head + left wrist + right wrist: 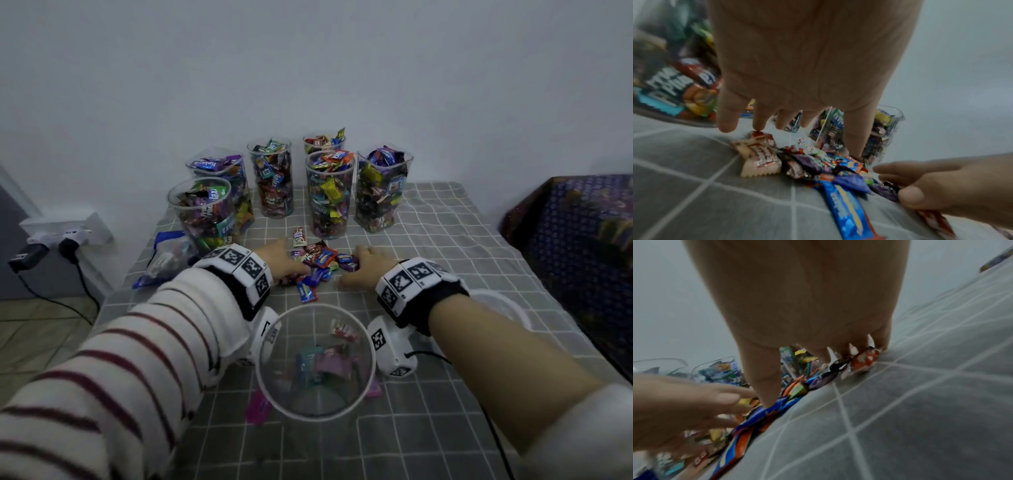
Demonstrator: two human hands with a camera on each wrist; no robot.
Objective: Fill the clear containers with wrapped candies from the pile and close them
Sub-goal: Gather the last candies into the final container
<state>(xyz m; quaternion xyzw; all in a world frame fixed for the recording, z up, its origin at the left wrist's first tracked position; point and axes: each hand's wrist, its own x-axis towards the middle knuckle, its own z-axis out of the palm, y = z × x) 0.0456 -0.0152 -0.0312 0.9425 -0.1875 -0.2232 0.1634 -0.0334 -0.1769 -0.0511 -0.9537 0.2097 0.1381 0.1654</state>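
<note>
A small pile of wrapped candies lies mid-table on the grey checked cloth. My left hand comes at it from the left with fingers spread and straight, fingertips touching a cream wrapper. My right hand lies over the pile's right side, fingers and thumb pressing down on wrappers. Neither hand grips anything. A clear container stands open in front of me between my wrists, with a few candies at its bottom. A long blue candy lies at the pile's near edge.
Several clear containers packed with candies stand open along the back. A round lid lies under my right forearm. A blue bag sits left, a pink candy beside the front container. A dark patterned cloth borders the right.
</note>
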